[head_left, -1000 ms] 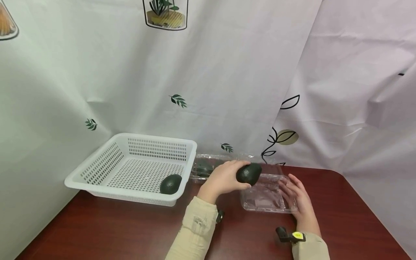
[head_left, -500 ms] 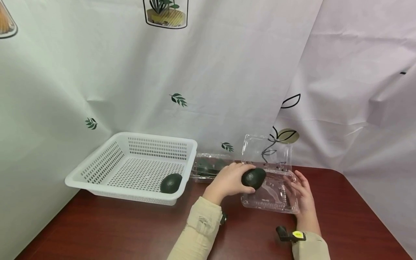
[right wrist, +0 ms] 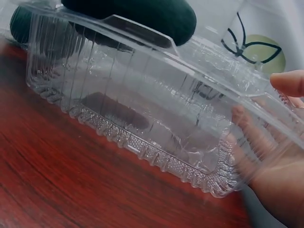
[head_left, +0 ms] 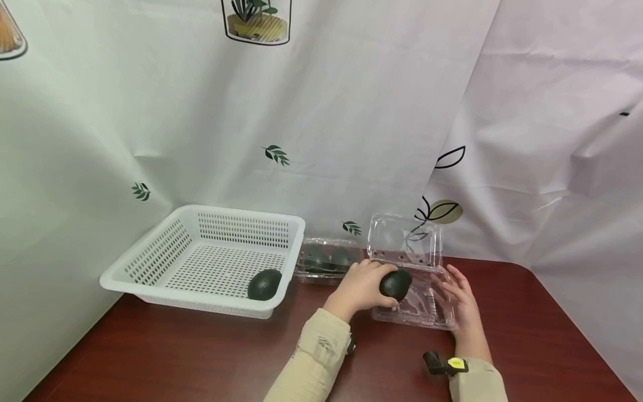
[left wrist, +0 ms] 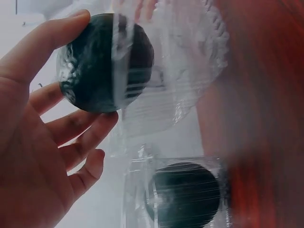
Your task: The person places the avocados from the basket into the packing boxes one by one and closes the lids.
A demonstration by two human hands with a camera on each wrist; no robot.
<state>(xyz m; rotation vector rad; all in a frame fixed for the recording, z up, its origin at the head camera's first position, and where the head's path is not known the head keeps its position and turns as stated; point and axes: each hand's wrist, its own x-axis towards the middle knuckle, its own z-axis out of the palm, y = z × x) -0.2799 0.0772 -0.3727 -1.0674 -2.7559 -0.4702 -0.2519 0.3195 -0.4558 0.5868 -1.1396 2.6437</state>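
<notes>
My left hand [head_left: 363, 287] grips a dark green avocado [head_left: 396, 285] between thumb and fingers, low over an opened clear plastic clamshell box [head_left: 414, 319]. The avocado overlaps the box's rim in the head view, and in the right wrist view it shows above the near wall. The box's lid [head_left: 404, 237] stands raised at the back. My right hand [head_left: 464, 307] is at the box's right end, its fairly straight fingers resting against the outer wall; in the right wrist view some fingers [right wrist: 244, 130] show through the plastic.
A white perforated basket [head_left: 201, 304] stands on the left, with one avocado [head_left: 264, 285] in its front right corner. Between basket and box, a closed clear pack [head_left: 326, 273] holds dark green avocados. A patterned cloth [head_left: 326, 111] hangs behind the dark red table [head_left: 201, 357].
The box's lid, low at the back a second ago, has swung up. My left hand has moved the avocado slightly right and lower over the box. My right hand stays at the box's right end.
</notes>
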